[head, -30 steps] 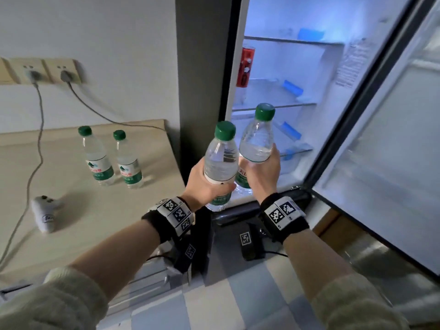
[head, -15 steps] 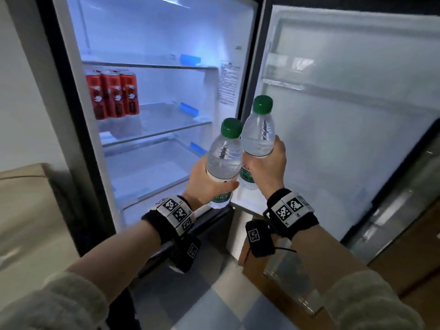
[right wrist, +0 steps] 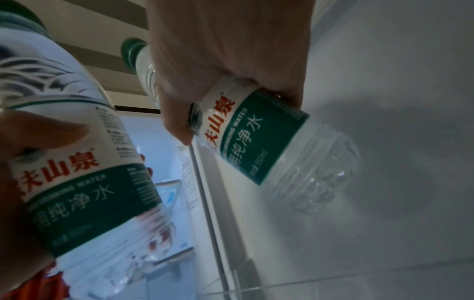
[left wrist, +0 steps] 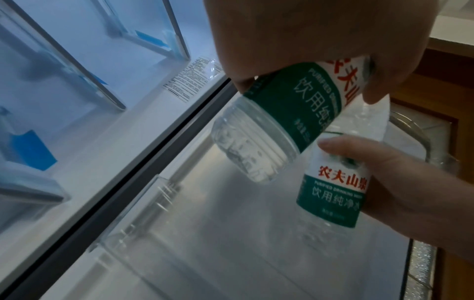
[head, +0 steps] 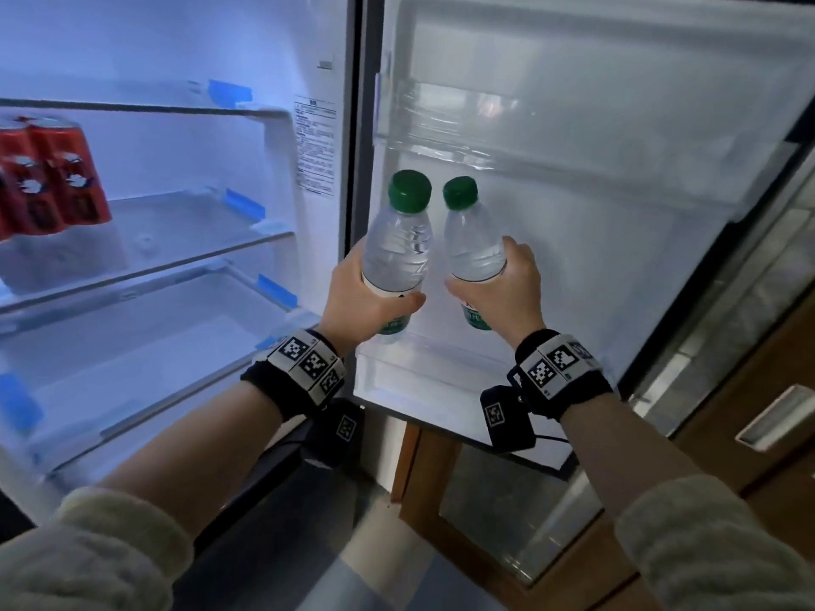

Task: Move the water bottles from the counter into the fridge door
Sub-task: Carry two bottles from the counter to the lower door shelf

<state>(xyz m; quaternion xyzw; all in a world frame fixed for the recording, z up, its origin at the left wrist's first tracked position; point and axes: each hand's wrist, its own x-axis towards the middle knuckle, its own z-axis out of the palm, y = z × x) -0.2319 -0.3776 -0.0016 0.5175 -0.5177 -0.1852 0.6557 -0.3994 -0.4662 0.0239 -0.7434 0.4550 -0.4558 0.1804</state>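
Carrying step: left hand [head: 368, 297] grasping left bottle [head: 399, 244], right hand [head: 502, 288] grasping right bottle [head: 474, 244], both upright above the door shelf [head: 423, 363]; next, probably lowering straight inside.

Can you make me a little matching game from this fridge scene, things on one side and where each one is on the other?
Things:
1. red cans
2. bottle in the left hand
3. bottle in the right hand
4. printed sticker

Places:
A. inner side wall of the fridge
B. on a fridge shelf, far left
C. held nearer the door
D. held nearer the fridge body

Pairs: 1-B, 2-D, 3-C, 4-A
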